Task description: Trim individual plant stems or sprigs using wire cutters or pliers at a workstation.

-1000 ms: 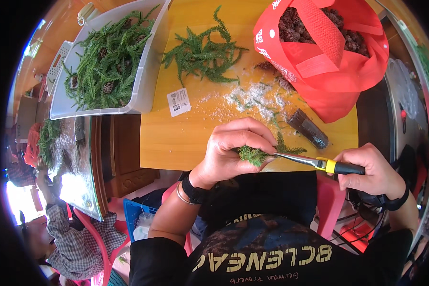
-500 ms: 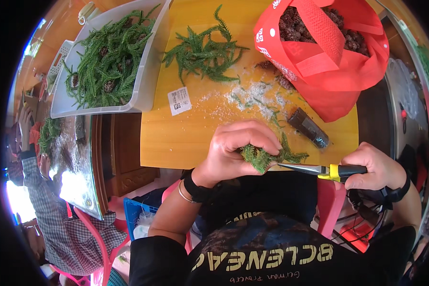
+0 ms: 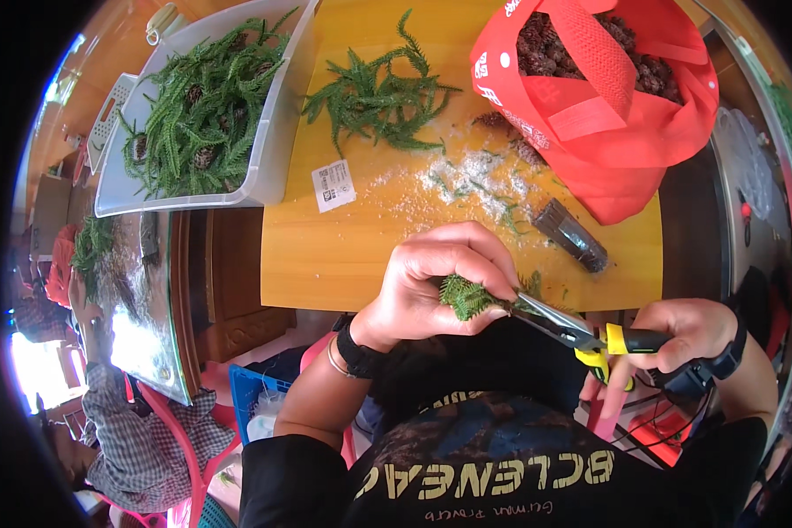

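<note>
My left hand (image 3: 444, 277) is closed around a small green conifer sprig (image 3: 465, 297) just in front of my chest, at the near edge of the yellow table (image 3: 361, 238). My right hand (image 3: 691, 330) grips yellow-and-black handled pliers (image 3: 581, 330); their metal jaws touch the sprig at my left fingertips. A pile of cut green sprigs (image 3: 374, 92) lies at the far side of the table. White crumbs (image 3: 475, 180) are scattered in the middle.
A white bin (image 3: 273, 150) full of green branches and cones stands at the left. A red bag (image 3: 607, 114) of brown cones sits at the right. A dark stick (image 3: 572, 236) and a white label (image 3: 333, 185) lie on the table. Another person (image 3: 123, 422) sits at lower left.
My left hand has kept hold of the sprig and turned it slightly. The pliers have tilted and their jaws have moved in closer to the sprig; my right hand shifted a little down.
</note>
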`<state>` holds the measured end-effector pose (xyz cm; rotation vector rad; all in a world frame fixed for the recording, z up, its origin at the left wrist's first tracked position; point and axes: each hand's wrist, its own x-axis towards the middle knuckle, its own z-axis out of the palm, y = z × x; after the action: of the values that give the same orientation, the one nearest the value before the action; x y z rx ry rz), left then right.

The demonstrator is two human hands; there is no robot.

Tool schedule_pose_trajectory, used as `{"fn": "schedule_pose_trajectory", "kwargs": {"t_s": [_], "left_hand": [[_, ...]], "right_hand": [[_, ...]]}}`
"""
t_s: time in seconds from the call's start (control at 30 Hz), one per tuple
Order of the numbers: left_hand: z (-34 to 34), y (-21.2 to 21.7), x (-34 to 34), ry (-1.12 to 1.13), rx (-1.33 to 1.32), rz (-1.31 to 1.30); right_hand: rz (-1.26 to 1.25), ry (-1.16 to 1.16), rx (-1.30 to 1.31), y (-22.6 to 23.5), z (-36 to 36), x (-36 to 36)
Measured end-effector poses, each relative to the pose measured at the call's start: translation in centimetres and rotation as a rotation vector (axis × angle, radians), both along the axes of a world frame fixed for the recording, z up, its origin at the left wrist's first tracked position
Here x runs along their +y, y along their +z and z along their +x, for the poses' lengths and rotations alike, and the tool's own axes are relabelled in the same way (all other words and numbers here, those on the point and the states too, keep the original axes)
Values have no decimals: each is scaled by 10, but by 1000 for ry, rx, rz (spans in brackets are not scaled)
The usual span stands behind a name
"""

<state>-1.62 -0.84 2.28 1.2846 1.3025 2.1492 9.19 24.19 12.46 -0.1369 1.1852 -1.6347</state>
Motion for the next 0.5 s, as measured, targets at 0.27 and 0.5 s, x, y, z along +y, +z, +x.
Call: {"fn": "schedule_pose_trajectory", "kwargs": {"t_s": [0.27,0.5], "left_hand": [[1,-1,0,-72,-48,45],[0,-1,-4,-82,2,9]], "right_hand": [[-110,-52,-157,-11,15,5],[15,-85,-222,0,14,3]]}}
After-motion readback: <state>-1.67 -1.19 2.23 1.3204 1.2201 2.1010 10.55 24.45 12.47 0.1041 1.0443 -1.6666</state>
